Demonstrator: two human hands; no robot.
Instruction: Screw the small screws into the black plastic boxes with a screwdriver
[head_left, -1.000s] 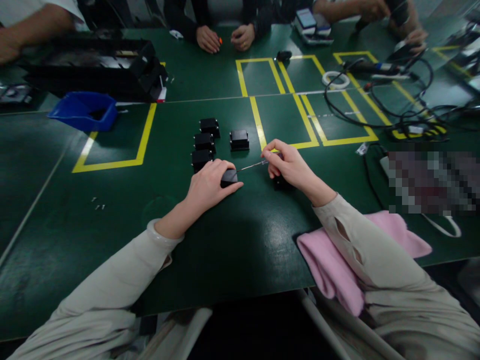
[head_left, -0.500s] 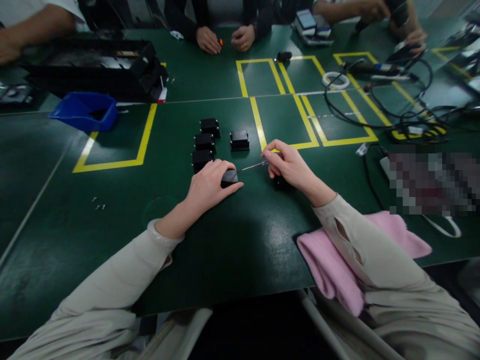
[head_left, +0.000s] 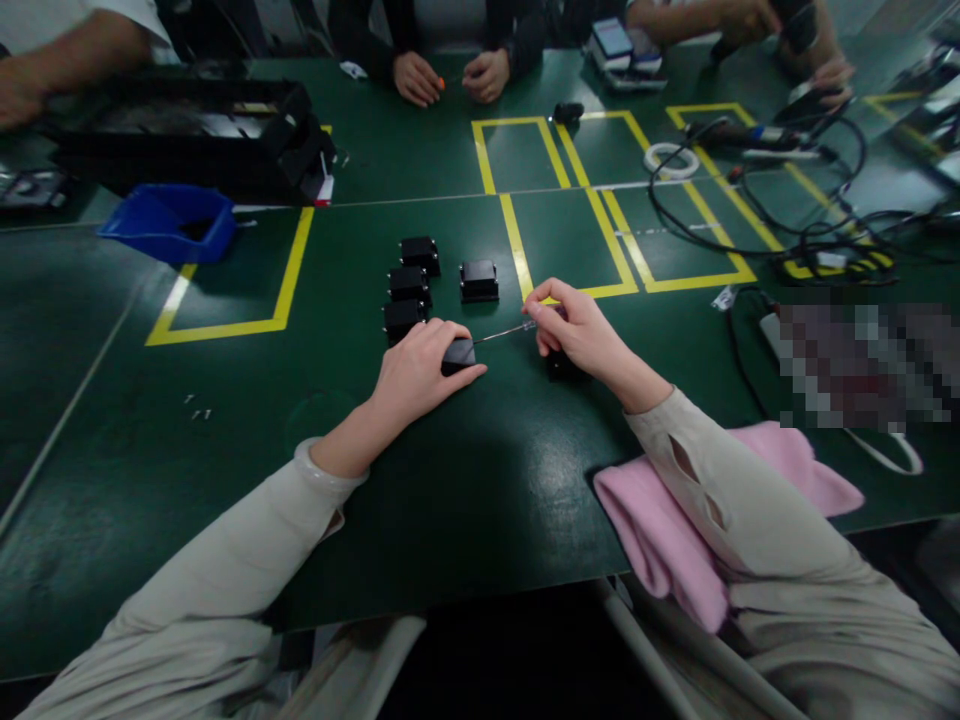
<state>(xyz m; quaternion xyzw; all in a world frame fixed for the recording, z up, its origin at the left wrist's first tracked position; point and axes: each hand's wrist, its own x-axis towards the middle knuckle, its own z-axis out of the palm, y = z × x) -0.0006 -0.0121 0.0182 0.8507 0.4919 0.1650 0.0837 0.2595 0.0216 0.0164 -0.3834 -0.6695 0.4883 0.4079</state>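
Observation:
My left hand (head_left: 421, 372) is closed round a small black box (head_left: 458, 357) on the green table. A screwdriver (head_left: 501, 333) lies level in the grip of my right hand (head_left: 568, 328), its thin metal shaft reaching left to the box's right side. Where exactly the tip meets the box I cannot make out. Another black box (head_left: 564, 367) is partly hidden under my right hand. Beyond my left hand, several similar boxes (head_left: 409, 285) stand in a column, and a separate one (head_left: 479, 281) stands right of them.
Small screws (head_left: 199, 413) lie at left, below a blue scoop-shaped bin (head_left: 174, 222) and black trays (head_left: 195, 140). A pink cloth (head_left: 660, 520) is under my right forearm. Cables (head_left: 817, 235) spread at right. Across the table, a co-worker's hands (head_left: 454, 78) rest near the edge.
My hands, the box and the screwdriver keep the same place. Across the table, the co-worker's fingers have shifted slightly around a small orange item.

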